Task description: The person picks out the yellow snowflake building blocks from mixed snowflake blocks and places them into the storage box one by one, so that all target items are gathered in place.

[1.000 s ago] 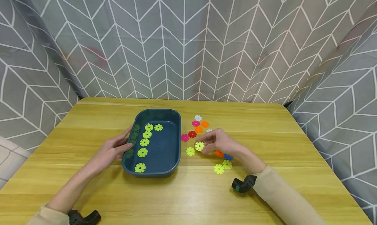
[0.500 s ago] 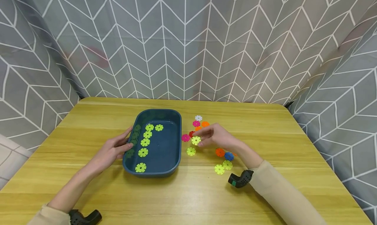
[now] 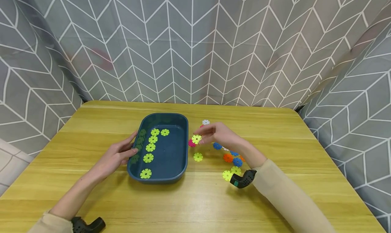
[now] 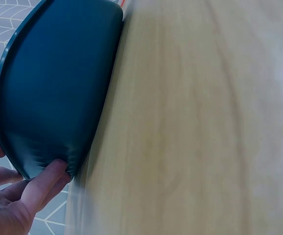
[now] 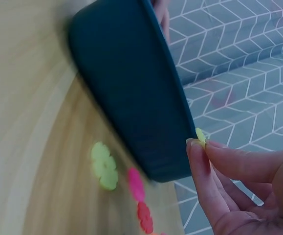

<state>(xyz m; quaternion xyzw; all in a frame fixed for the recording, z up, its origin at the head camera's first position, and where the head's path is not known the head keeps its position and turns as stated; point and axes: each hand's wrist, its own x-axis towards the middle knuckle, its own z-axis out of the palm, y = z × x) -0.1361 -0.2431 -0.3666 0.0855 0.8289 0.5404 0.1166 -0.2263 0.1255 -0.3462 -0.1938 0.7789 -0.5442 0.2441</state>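
Observation:
My left hand (image 3: 114,156) grips the left side wall of a dark blue plastic bin (image 3: 171,155). In the left wrist view its fingers (image 4: 43,183) press on the outside of that wall. Flat yellow-green notched discs (image 3: 150,147), shaped like flowers, lie in a line along the left part of the bin's floor. Between thumb and fingertips my right hand (image 3: 220,134) pinches a yellow-green notched disc (image 3: 196,139), just outside the bin's right rim. The right wrist view shows this pinched disc (image 5: 200,136) edge-on, near the rim.
Right of the bin, one yellow-green disc (image 3: 198,157) lies on the wooden table (image 3: 195,206). Pink (image 3: 191,143), white (image 3: 206,122), orange (image 3: 227,157) and blue discs (image 3: 237,162) are scattered around my right hand. Two more yellow-green discs (image 3: 227,175) lie by the right wrist camera (image 3: 242,179).
My right hand has moved left and slightly away from me, carrying the yellow-green disc towards the bin's right rim. My left hand and the bin stay in place.

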